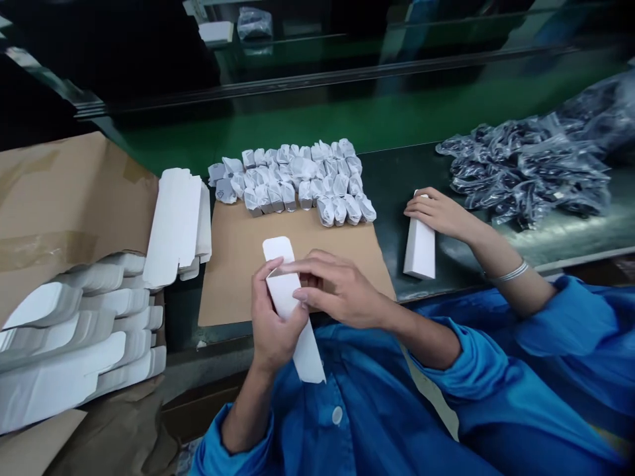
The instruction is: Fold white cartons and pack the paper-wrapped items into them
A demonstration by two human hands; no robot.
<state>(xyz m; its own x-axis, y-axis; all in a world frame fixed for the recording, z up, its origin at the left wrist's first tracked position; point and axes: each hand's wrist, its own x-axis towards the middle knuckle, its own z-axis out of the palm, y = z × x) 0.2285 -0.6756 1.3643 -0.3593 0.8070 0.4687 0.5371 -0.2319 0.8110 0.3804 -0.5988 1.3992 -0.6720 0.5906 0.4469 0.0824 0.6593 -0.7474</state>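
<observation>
A long, narrow white carton (306,344) is in my left hand (274,317), its fingers wrapped round the sides near the upper end. One rounded end flap (278,247) stands up past my fingers. My right hand (342,287) comes from the right, with thumb and fingertips at the carton's upper opening and front panel. Whether those fingers pinch the carton or only touch it is hard to see. Beneath and beyond both hands lies a brown cardboard sheet (228,264). Several small pieces wrapped in white paper (292,173) stand in rows on its far part.
Flat white cartons (171,228) lean beside an open brown box (74,198) full of more flat cartons (59,370). To the right, a co-worker's hand (434,211) rests on another white carton (421,251). Plastic-bagged dark items (536,165) are heaped farther right on the green table.
</observation>
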